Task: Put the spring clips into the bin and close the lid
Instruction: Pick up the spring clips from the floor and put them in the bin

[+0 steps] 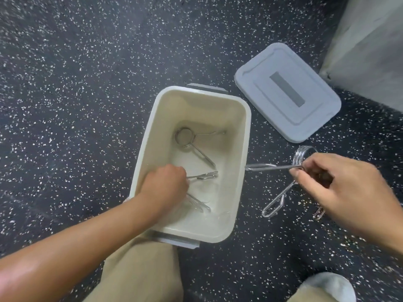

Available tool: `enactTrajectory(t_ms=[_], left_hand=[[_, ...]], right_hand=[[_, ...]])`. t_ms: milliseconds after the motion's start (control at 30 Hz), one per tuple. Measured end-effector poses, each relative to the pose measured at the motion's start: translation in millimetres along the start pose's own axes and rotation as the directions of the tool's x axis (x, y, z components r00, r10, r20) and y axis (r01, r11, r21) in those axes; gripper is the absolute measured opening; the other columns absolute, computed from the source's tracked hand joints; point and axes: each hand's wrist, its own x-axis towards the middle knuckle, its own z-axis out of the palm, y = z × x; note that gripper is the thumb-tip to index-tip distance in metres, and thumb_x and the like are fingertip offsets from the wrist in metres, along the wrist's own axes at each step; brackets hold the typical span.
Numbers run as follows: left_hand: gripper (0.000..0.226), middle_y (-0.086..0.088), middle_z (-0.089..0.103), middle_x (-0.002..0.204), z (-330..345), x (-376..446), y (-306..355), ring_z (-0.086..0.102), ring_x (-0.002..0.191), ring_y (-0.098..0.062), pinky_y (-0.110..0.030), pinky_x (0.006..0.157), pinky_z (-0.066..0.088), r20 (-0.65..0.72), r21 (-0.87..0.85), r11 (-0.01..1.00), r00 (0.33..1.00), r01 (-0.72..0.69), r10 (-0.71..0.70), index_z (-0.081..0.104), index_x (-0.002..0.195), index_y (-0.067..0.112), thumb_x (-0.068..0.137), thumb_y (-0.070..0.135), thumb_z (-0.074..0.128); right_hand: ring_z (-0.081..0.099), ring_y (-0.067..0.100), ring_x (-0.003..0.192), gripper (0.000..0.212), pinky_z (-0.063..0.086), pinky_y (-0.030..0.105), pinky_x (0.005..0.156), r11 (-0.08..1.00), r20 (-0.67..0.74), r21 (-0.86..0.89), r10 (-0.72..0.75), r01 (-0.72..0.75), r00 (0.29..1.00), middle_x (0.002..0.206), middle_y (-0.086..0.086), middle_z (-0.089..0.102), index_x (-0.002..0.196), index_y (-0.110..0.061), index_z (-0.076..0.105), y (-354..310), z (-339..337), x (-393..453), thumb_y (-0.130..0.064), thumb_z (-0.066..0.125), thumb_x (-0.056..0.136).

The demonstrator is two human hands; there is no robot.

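The left hand [166,185] reaches down inside the cream bin [243,149], knuckles up and fingers curled under. Its fingertips are hidden, so it is hard to tell whether they grip or only touch the spring clip in the bin [201,175] whose two wire handles stick out from beneath the hand; that clip's coil is covered by the hand. A second clip [189,141] lies free on the bin floor farther from the person, coil and both arms plainly visible. The bin stands open on the dark speckled floor [76,94], with a grey latch at each short end. The grey lid [287,92] lies flat on the floor just beyond the bin's far right corner, apart from it. The right hand [340,182] hovers beside the bin, pinching a third clip [281,168] at its coil between thumb and fingers, its arms blurred. A small object [318,213] beneath this hand is mostly hidden.
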Motion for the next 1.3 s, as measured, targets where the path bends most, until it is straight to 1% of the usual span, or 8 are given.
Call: enactTrajectory(t_ms=[133,333,533,667,767,1067,1167,1300], left_hand=[[0.036,-0.006,0.065,0.09,-7.1,-10.7,-3.1,0.059,0.078,-0.03,-0.033,0.064,0.04,-0.008,0.016,0.999,0.999,-0.049,0.049,0.064,0.092,0.015,0.1,0.044,0.044],[0.036,0.005,0.04,0.069,-23.3,-44.6,-16.6,0.039,0.061,-0.019,-0.035,0.059,0.034,-0.108,-0.138,0.979,0.985,-0.147,0.133,0.048,0.09,0.023,0.098,0.056,0.038],[0.037,0.009,0.029,0.065,-29.7,-61.2,-25.7,0.04,0.064,-0.023,-0.035,0.058,0.035,-0.15,-0.166,0.963,0.97,-0.213,0.189,0.044,0.087,0.024,0.098,0.059,0.037],[0.036,0.009,0.024,0.066,-29.8,-65.5,-26.1,0.047,0.07,-0.028,-0.035,0.06,0.031,-0.166,-0.144,0.959,0.961,-0.246,0.221,0.04,0.088,0.024,0.098,0.058,0.035],[0.035,0.008,0.024,0.066,-29.3,-65.5,-26.8,0.057,0.077,-0.032,-0.035,0.06,0.032,-0.152,-0.139,0.959,0.962,-0.247,0.226,0.038,0.089,0.024,0.099,0.057,0.034],[0.037,0.006,0.027,0.064,-25.1,-64.9,-26.7,0.04,0.068,-0.03,-0.036,0.059,0.03,-0.148,-0.109,0.964,0.963,-0.244,0.227,0.038,0.085,0.023,0.099,0.057,0.033],[0.038,0.007,0.027,0.064,-24.9,-64.5,-26.8,0.041,0.068,-0.029,-0.036,0.059,0.03,-0.149,-0.101,0.965,0.963,-0.241,0.225,0.04,0.086,0.023,0.099,0.058,0.033],[0.037,0.007,0.029,0.065,-26.8,-63.4,-25.5,0.04,0.069,-0.029,-0.036,0.061,0.03,-0.151,-0.092,0.966,0.963,-0.24,0.224,0.04,0.088,0.024,0.099,0.058,0.033]], right_hand=[[0.052,-0.003,0.056,0.018,0.038,0.027,0.048,0.983,0.067,-0.072,-0.162,0.167,0.984,0.061,-0.016,0.057,0.077,-0.028,0.064,-29.2,-21.3,31.9,-0.04,0.063,0.09],[0.052,0.021,0.058,0.018,0.047,0.039,0.051,0.861,0.169,-0.166,-0.456,0.482,0.874,0.069,-0.007,0.056,0.08,-0.023,0.054,-82.0,-24.5,96.7,-0.037,0.055,0.092],[0.053,0.032,0.062,0.016,0.021,0.029,0.045,0.521,0.401,-0.382,-0.651,0.763,0.645,0.085,-0.006,0.057,0.092,-0.017,0.054,-119.1,20.6,152.1,-0.028,0.046,0.1],[0.065,0.031,0.072,0.02,0.031,0.031,0.044,0.192,0.619,-0.462,-0.63,0.866,0.469,0.094,0.002,0.065,0.101,-0.014,0.06,-127.8,61.3,168.4,-0.007,0.044,0.093],[0.067,0.031,0.075,0.021,0.048,0.035,0.056,0.1,0.741,-0.424,-0.533,0.9,0.409,0.093,0.005,0.068,0.098,-0.012,0.059,-127.5,89.4,171.4,-0.004,0.04,0.093],[0.069,0.029,0.075,0.041,0.055,0.035,0.064,0.008,0.74,-0.382,-0.597,0.924,0.31,0.088,0.006,0.069,0.092,-0.013,0.066,-104.8,132.1,187.6,0.002,0.028,0.084],[0.066,0.026,0.055,0.02,0.049,0.028,0.049,0.01,0.69,-0.456,-0.628,0.89,0.36,0.068,0.004,0.063,0.076,-0.015,0.065,-102.4,129.9,188.8,0.001,0.053,0.075],[0.066,0.031,0.058,0.017,0.039,0.031,0.045,0.219,0.567,-0.46,-0.673,0.86,0.475,0.074,0.009,0.062,0.087,-0.01,0.061,-93.3,121.2,179.1,0.003,0.056,0.077]])
